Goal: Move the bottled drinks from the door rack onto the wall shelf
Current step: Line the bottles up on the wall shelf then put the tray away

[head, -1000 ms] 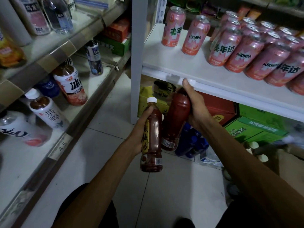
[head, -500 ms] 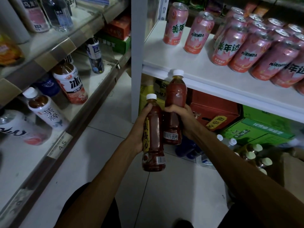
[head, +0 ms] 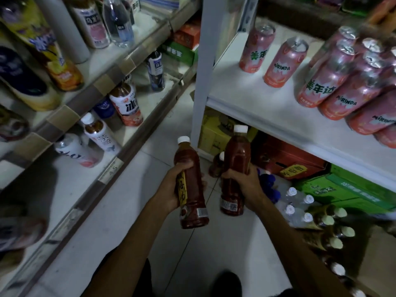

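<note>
Two bottles in hand, neither shelved yet.
Gripping with left fingers (head: 186,166) a dark-red plastic bottle with white cap and yellow label (head: 192,209), with right fingers (head: 234,174) a second dark-red white-capped bottle (head: 237,151); both near upright, apart, over the tiled floor (head: 128,211), below the front lip of the white shelf (head: 246,99) carrying pink drink cans (head: 278,63). Likely failure: clipping that lip or toppling front cans on the lift, through crowding; slipping on smooth plastic. Cannot tell which shelf is target.

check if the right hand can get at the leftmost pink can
Probably not: the right hand is full, gripping a bottle. The way up to the can looks free otherwise.
</note>
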Tool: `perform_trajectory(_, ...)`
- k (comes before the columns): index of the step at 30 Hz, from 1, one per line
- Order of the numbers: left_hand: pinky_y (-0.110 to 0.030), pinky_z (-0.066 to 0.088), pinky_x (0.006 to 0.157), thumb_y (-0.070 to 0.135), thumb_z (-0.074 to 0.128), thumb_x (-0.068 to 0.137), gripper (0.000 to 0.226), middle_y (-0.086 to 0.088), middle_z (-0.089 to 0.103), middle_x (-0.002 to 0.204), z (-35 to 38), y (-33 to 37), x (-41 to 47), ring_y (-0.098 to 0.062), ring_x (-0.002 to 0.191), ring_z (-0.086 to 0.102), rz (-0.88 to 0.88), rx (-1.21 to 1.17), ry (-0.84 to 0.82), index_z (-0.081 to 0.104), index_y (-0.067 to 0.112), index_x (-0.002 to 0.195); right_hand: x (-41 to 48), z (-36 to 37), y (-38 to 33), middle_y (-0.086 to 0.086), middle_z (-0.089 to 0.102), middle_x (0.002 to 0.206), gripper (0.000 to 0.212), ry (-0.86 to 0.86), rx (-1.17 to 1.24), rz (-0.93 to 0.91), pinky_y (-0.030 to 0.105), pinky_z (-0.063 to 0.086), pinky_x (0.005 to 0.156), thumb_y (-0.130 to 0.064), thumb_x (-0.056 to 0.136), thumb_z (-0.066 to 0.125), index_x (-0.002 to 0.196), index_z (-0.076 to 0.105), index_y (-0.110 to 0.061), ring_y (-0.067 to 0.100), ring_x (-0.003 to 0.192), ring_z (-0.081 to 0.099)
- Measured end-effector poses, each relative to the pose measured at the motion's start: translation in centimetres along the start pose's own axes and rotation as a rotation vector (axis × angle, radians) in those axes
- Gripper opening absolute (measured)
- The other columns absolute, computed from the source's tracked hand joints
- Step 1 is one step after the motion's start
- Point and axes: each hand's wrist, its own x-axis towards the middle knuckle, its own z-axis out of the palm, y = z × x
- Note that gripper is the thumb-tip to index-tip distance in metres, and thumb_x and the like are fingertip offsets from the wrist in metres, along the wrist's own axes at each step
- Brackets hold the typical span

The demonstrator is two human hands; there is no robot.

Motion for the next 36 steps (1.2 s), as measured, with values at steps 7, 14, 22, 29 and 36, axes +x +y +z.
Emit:
perform_trajectory(7, -0.043, 0.057, 0.079, 0.046, 0.066, 0.074, 0.053, -0.018, 0.072, 0.086, 2.7, 1.6, -11.3, -0.030, 0.076, 0.069, 0.012, -0.093, 0.106, 0.062, 0.009, 0.111, -10.0, 2.6, -4.6, 0.012, 0.062, 0.071, 0.054, 0.030, 0.000, 0.225, 0.038, 0.055, 0.056, -0.007, 0.058, 0.073, 0.107, 0.053, 0.000, 0.031, 0.060, 0.062)
perform_trajectory(14, -0.043, 0.055, 0.076, 0.060, 0.054, 0.084, 0.063, -0.017, 0.068, 0.084, 8.9, 8.6, -22.1, -0.031, 0.071, 0.066, 0.114, -0.038, 0.098, 0.066, 0.005, 0.111, -16.9, 6.3, -16.9, 0.016, 0.065, 0.080, 0.060, 0.009, 0.123, 0.160, 0.038, 0.057, 0.062, -0.035, 0.070, 0.081, 0.115, 0.058, -0.002, 0.029, 0.065, 0.066)
perform_trajectory(22, -0.030, 0.055, 0.053, 0.073, 0.038, 0.086, 0.072, -0.012, 0.064, 0.072, 18.3, 18.0, -35.9, -0.023, 0.053, 0.062, 0.278, 0.053, 0.020, 0.065, 0.006, 0.090, -24.6, 10.8, -33.9, 0.016, 0.069, 0.086, 0.085, 0.011, 0.215, 0.055, 0.041, 0.055, 0.068, -0.080, 0.070, 0.062, 0.112, 0.064, -0.007, 0.030, 0.072, 0.066)
perform_trajectory(29, -0.031, 0.056, 0.051, 0.077, 0.037, 0.081, 0.071, -0.007, 0.066, 0.064, 28.2, 26.2, -48.5, -0.020, 0.051, 0.063, 0.460, 0.194, -0.051, 0.063, 0.013, 0.095, -32.5, 13.9, -51.0, 0.013, 0.070, 0.075, 0.084, -0.005, 0.218, -0.103, 0.037, 0.055, 0.069, -0.082, 0.068, 0.060, 0.098, 0.071, -0.005, 0.027, 0.064, 0.066)
perform_trajectory(36, -0.024, 0.049, 0.041, 0.070, 0.031, 0.091, 0.066, -0.004, 0.061, 0.055, 39.9, 31.7, -61.6, -0.017, 0.043, 0.059, 0.689, 0.243, -0.114, 0.065, 0.015, 0.075, -40.4, 15.1, -67.0, 0.022, 0.064, 0.089, 0.098, -0.145, 0.209, -0.328, 0.039, 0.051, 0.067, -0.081, 0.053, 0.068, 0.107, 0.067, 0.000, 0.032, 0.069, 0.061)
